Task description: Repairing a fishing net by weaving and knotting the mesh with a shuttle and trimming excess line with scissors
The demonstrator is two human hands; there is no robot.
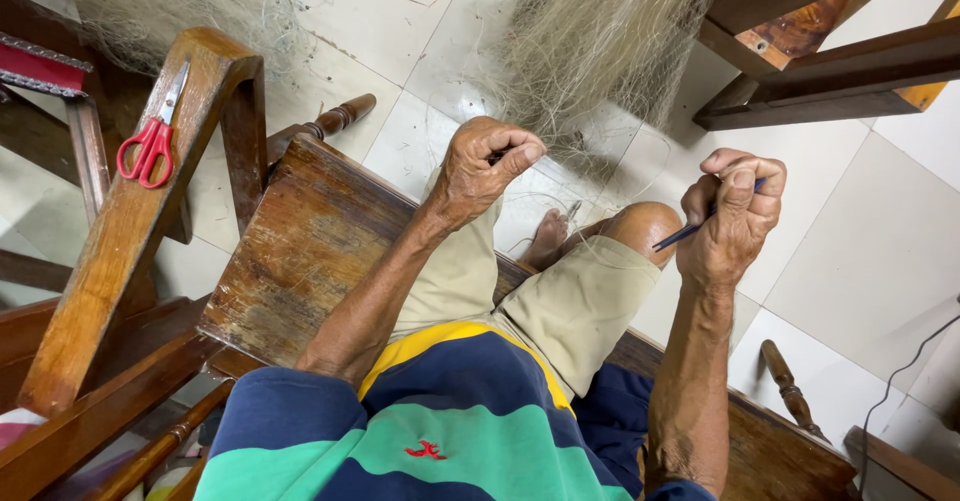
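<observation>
Head view: the fishing net [600, 41] hangs ahead of the knees. A net strand is pinched in the left hand [487, 166], its grip pressed together; a blue netting needle [690, 229] is clamped in the right hand [733, 211]. Mending appears underway; careful threading is called for next.

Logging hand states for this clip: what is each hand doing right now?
Left hand: closed, pinching the fishing net.
Right hand: closed around a dark netting needle.
</observation>
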